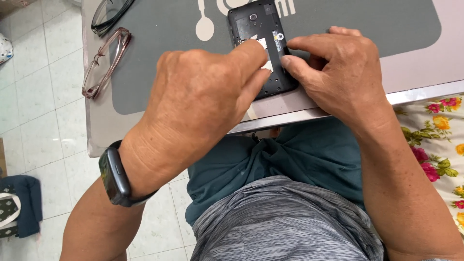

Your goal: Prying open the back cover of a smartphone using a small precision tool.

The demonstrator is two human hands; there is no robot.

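Observation:
A black phone [254,24] lies face down on a grey mat [159,53] with its back cover off, so the inner compartment shows. My left hand [198,101] covers its lower left part, with the index finger pressing on a small white card near the middle. My right hand [338,72] rests on the phone's right edge, thumb and index finger pinched against its side. Most of the phone's lower half is hidden under my hands. I wear a dark wristband [115,176] on my left wrist.
Two pairs of glasses lie at the table's left: a pink-framed pair [104,63] and a dark-framed pair [110,14]. The table's metal front edge [420,92] runs close to my body. A flowered cloth [440,130] is on the right, a tiled floor [38,111] on the left.

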